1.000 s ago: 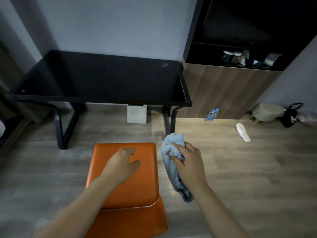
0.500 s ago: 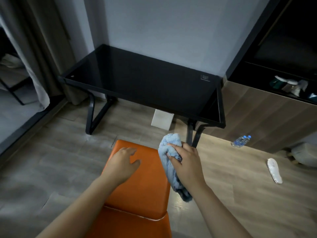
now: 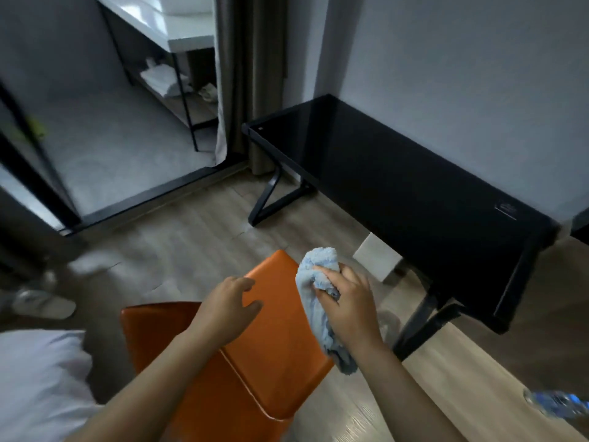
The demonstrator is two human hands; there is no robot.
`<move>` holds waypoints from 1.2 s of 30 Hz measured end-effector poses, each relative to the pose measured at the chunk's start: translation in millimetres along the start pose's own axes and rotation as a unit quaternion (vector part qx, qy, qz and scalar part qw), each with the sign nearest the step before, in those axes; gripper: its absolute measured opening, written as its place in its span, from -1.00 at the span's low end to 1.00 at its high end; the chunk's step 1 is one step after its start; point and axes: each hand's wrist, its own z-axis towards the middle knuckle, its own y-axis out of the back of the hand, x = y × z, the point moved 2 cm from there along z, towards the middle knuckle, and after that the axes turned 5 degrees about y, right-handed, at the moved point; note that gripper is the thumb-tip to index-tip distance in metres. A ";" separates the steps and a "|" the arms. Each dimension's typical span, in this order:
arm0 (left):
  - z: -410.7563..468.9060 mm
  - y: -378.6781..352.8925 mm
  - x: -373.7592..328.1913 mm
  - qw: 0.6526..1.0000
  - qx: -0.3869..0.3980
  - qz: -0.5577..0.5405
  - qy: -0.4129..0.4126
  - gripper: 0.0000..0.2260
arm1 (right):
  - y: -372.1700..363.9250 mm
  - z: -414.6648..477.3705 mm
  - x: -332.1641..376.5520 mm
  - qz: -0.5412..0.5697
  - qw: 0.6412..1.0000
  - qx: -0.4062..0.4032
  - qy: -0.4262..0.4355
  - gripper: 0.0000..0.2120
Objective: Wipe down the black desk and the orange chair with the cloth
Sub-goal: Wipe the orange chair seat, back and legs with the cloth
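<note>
The orange chair (image 3: 274, 346) stands low in the middle of the view, its seat facing me. My left hand (image 3: 228, 309) hovers over or rests on the seat with fingers spread, holding nothing. My right hand (image 3: 349, 303) grips a bunched light blue cloth (image 3: 315, 282) at the seat's right edge, the cloth's tail hanging below my wrist. The black desk (image 3: 398, 173) with a glossy top runs along the wall at the right, beyond the chair.
A white box (image 3: 377, 260) sits on the wooden floor under the desk. A water bottle (image 3: 557, 405) lies at the lower right. A slipper (image 3: 43, 303) is on the floor at left, white bedding (image 3: 35, 387) at lower left. A curtain (image 3: 251, 74) and glass partition stand at the back left.
The view has swung left, so the desk now sits at the right and the curtain and partition have come into view. Both hands keep their poses over the chair.
</note>
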 end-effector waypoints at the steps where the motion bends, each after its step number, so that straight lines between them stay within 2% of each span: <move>1: -11.6 -3.0 2.7 1.000 -0.008 -0.008 0.021 -0.55 | 0.2 -0.5 -0.7 0.008 1.000 0.017 0.016 -0.68; 6: -71.9 -13.2 27.0 0.987 -0.079 -0.061 0.125 -0.56 | -9.1 -11.8 8.4 0.043 0.991 0.087 0.095 -0.71; 11: -124.1 -32.7 43.9 0.968 -0.131 -0.093 0.192 -0.57 | -20.5 -39.2 10.4 0.069 0.981 0.127 0.126 -0.73; 15: -165.2 -53.3 57.5 0.956 -0.126 -0.122 0.233 -0.53 | -28.1 -68.0 8.5 0.065 0.976 0.154 0.140 -0.74; 23: -253.5 -101.9 68.3 0.946 -0.147 -0.142 0.253 -0.57 | -32.7 -149.2 -0.3 0.085 0.966 0.184 0.162 -0.77; 27: -295.5 -134.5 66.8 0.938 -0.127 -0.161 0.280 -0.54 | -25.7 -191.0 -19.6 0.081 0.962 0.195 0.171 -0.76; 36: -325.6 -194.4 55.6 0.927 -0.115 -0.173 0.312 -0.55 | -25.9 -226.0 -65.3 0.087 0.959 0.213 0.166 -0.71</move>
